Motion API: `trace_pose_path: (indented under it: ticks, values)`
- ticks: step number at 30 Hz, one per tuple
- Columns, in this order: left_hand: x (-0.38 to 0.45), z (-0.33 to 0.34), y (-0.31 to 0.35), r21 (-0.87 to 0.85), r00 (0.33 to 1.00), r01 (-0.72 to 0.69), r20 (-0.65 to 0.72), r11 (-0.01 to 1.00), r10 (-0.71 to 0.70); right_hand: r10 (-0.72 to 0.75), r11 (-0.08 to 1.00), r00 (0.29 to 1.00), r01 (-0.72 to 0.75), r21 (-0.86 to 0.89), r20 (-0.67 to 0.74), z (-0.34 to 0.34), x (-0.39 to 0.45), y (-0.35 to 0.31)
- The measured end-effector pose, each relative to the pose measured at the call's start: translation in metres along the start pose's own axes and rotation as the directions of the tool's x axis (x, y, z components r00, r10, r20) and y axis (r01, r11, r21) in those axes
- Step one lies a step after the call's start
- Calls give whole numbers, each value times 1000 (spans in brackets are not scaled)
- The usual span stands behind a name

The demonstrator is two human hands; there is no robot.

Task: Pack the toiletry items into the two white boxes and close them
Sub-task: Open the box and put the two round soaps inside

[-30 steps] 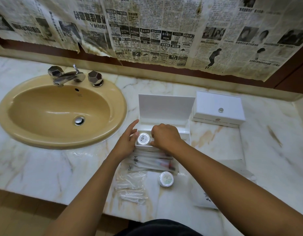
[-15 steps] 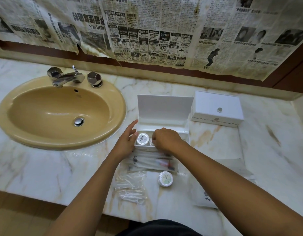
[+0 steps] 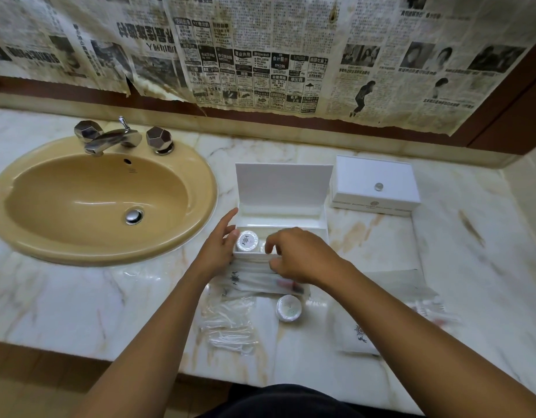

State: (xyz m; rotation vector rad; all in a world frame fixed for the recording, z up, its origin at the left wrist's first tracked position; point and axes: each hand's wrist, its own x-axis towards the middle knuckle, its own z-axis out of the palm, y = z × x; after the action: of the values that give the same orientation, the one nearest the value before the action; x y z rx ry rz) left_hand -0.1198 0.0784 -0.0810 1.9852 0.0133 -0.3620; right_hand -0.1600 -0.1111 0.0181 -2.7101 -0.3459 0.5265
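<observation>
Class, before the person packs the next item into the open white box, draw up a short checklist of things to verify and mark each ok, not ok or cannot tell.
1. Open white box lid up: ok.
2. Round container seated in the box's front left: ok.
3. Left hand steadying the box's left side: ok.
4. Right hand free for the next item: cannot tell; its fingers curl over the box's front edge.
5. Second round container packed: not ok, lying on the counter.
6. Second white box filled: cannot tell; it is shut.

a bathroom: oval sink [image 3: 200, 188], chrome taps [image 3: 110, 138], marble counter [image 3: 64, 297].
</observation>
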Motion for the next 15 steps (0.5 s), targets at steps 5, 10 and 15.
trace_pose_path:
  ticks: [5,10,15]
  values:
    - [1,1,-1,-21,1000,10,5,1000,-10,-54,995,990,65,-78,132,17,-22,2]
    - [3,0,-3,-15,1000,13,11,1000,-13,-67,984,980,95,-149,185,34,-30,5]
    - [3,1,-3,-35,1000,23,13,999,-23,-82,976,971,124,-181,226,47,-32,6]
